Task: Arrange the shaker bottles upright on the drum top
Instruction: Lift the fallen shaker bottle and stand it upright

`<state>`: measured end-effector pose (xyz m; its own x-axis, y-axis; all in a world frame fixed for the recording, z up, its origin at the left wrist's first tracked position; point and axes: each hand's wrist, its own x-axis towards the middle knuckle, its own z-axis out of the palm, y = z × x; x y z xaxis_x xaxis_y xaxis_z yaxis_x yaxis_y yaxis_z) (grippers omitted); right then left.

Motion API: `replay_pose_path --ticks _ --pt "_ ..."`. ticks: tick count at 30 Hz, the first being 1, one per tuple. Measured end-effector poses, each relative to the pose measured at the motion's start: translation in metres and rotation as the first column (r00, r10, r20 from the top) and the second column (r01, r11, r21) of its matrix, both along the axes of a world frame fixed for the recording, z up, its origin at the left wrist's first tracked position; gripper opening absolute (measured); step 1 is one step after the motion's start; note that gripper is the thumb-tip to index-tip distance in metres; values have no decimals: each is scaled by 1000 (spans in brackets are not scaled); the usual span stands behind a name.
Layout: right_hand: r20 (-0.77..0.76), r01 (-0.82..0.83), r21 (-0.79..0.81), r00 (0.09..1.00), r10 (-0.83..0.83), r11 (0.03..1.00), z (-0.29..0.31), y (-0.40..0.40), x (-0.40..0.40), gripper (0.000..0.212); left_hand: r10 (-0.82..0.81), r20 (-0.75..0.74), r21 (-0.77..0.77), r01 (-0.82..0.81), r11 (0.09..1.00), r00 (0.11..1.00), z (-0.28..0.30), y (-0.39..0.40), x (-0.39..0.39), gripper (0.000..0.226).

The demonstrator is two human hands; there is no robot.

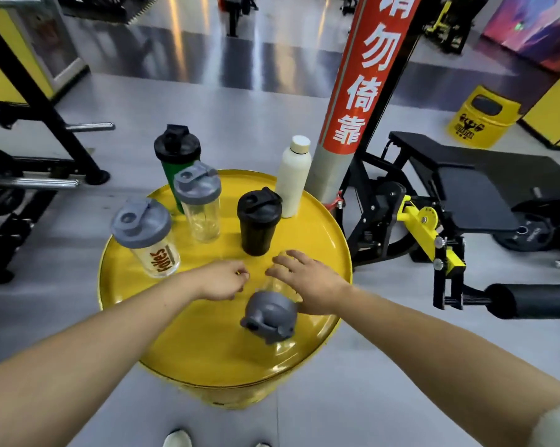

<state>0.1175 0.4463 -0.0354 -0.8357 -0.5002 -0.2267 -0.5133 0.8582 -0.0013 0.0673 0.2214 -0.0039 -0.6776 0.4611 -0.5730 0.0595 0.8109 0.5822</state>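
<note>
Both hands at the fallen clear shaker, low centre of the frame

Right hand (307, 285) lies spread over the lying clear shaker bottle (277, 298); left hand (223, 280) loosely curled, empty, just beside it on the yellow drum top (320, 227). Likely light, slick plastic: grip mid-body, not the grey lid (269, 316). The printed shaker (149, 240), mid-left, seems to read "Foyes"

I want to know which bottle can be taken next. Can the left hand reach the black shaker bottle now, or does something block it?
Probably yes. The left hand is open and empty, and the black shaker bottle stands just beyond it with bare yellow drum top between. The lying clear bottle is off to the side.
</note>
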Motion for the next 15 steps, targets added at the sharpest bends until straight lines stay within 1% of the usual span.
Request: replay_pose_path --ticks 1,2,3,4,6,7,8,9,10,11,13,15 --pt "20 64 -117 998 -62 991 -1 1 -2 94 81 48 44 -83 996 996 3 -4 -1 34" --pt "64 139 -241 990 -127 961 -2 2 -4 96 153 89 79 -161 984 984 7 -7 -2 33" --pt "126 224 -354 974 -191 908 -2 1 -4 99 219 120 114 -232 966 968 11 -9 -2 31" --pt "202 313 -452 948 -247 835 0 0 -4 100 278 147 159 -300 941 949 15 -10 -1 28" --pt "347 468 -605 883 -315 645 7 -9 -5 95 364 181 222 -399 890 914 23 -12 -2 30" --pt "402 522 -645 853 -334 558 7 -15 -7 90 389 193 236 -427 873 901 25 -13 -2 33" --pt "442 561 -667 828 -345 491 8 -22 -8 84 405 208 249 -448 858 890 26 -13 -3 36" --pt "471 591 -674 806 -359 442 5 -28 -9 81 415 223 260 -464 847 882 26 -13 -3 39" --pt "494 613 -680 789 -365 402 1 -34 -9 82 424 238 269 -479 835 873 27 -13 -2 40" --pt "513 629 -683 775 -370 371 -5 -39 -9 87 438 252 276 -498 822 863 27 -13 -1 40" --pt "527 640 -688 764 -371 342 -15 -46 -9 97 475 302 301 -556 775 826 28 -12 -1 40" --pt "532 638 -680 768 -356 361 -19 -44 -8 99 503 369 328 -615 717 782 28 -11 -3 40"
